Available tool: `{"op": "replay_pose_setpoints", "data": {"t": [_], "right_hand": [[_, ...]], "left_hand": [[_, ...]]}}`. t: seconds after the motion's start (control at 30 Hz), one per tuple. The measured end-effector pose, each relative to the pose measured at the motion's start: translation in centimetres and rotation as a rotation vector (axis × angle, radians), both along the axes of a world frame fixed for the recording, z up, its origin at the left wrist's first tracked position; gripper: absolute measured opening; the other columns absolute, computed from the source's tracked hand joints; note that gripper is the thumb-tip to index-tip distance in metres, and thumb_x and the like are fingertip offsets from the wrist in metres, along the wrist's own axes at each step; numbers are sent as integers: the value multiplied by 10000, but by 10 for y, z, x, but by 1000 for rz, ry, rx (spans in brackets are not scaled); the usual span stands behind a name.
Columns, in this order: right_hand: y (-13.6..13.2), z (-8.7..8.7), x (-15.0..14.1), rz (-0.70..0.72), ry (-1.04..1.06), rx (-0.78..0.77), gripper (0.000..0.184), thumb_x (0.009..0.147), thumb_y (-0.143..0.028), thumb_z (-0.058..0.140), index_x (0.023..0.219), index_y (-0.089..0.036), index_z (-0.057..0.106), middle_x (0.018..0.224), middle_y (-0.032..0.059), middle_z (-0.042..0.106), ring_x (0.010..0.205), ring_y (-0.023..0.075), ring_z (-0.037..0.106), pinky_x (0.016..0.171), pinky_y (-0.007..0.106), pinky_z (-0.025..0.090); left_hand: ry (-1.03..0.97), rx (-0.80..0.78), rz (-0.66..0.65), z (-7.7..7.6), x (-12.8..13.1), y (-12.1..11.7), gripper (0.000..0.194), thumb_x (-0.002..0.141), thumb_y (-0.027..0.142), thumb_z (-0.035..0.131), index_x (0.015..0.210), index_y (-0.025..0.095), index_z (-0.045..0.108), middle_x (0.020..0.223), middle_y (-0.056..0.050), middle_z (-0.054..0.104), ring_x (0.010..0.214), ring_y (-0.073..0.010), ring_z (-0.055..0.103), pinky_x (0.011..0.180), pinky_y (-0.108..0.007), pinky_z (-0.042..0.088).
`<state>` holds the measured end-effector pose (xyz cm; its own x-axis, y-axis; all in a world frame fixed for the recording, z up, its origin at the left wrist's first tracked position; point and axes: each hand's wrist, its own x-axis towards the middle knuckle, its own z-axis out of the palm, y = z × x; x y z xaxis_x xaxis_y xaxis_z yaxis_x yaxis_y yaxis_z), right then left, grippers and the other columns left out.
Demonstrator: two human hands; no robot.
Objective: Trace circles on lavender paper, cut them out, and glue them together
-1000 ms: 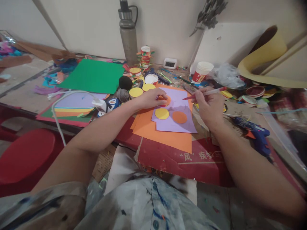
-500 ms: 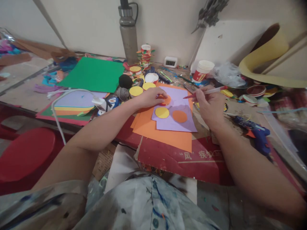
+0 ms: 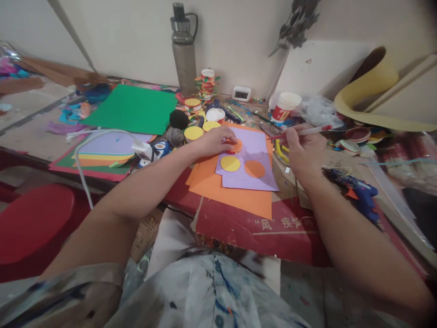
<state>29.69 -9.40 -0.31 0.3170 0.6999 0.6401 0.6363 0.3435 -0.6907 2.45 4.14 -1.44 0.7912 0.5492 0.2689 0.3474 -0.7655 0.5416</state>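
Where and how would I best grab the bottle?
Likely by the loop handle, from the right and front: the bottle stands upright near the wall, the loop juts right beside the cap, and the small red stack sits lower on that side.

Two hands (image 3: 217, 141) (image 3: 307, 152), one red pen (image 3: 316, 130) and one bottle (image 3: 184, 64) show.

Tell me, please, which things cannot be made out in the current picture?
All in the head view:
- Whether the left hand grips the orange disc or only touches it: the fingers cover the disc's left part.
- The middle of the red-tipped pen: hidden by the right hand that holds it.
- Any digits on the small white device: too small and dark.
- The red stool's far left: cut off by the picture's edge.
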Motion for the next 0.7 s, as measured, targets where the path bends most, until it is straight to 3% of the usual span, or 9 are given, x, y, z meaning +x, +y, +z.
{"op": "replay_pose_setpoints", "data": {"t": [0.17, 0.4, 0.53, 0.7], "right_hand": [[2, -4, 3, 18, -32, 2, 317, 1079, -458, 594, 862, -257, 707, 737, 15, 730, 694, 205, 708, 705, 370, 543], [0, -3, 2, 6, -94, -13, 381, 1097, -530, 578, 846, -264, 688, 756, 36, 736, 694, 229, 722, 701, 406, 549], [2, -5, 1, -3, -106, -36, 412, 1090, -595, 581, 866, -277, 716, 751, 48, 738, 655, 235, 714, 674, 416, 550], [2, -4, -4, 33, -190, -62, 480, 1078, -646, 569, 785, -288, 698, 770, 87, 763, 697, 262, 724, 683, 438, 557]], "left_hand": [[-26, 3, 1, -1, 1, 0, 209, 1010, 163, 697, 1132, 187, 865, 1324, -126, 810, 1252, -215, 749, 1181, -410, 549], [6, 73, 8, -1, 1, 0, 208, 960, 164, 750, 1132, 181, 867, 1453, -147, 753, 1321, -246, 723, 1188, -427, 554], [18, 109, -61, 2, 1, -1, 240, 993, 159, 708, 1174, 195, 862, 1343, -127, 813, 1298, -252, 736, 1187, -442, 552], [24, 139, -87, 0, 1, 1, 256, 1022, 187, 692, 1211, 213, 864, 1346, -117, 814, 1294, -223, 733, 1175, -390, 547]]}}
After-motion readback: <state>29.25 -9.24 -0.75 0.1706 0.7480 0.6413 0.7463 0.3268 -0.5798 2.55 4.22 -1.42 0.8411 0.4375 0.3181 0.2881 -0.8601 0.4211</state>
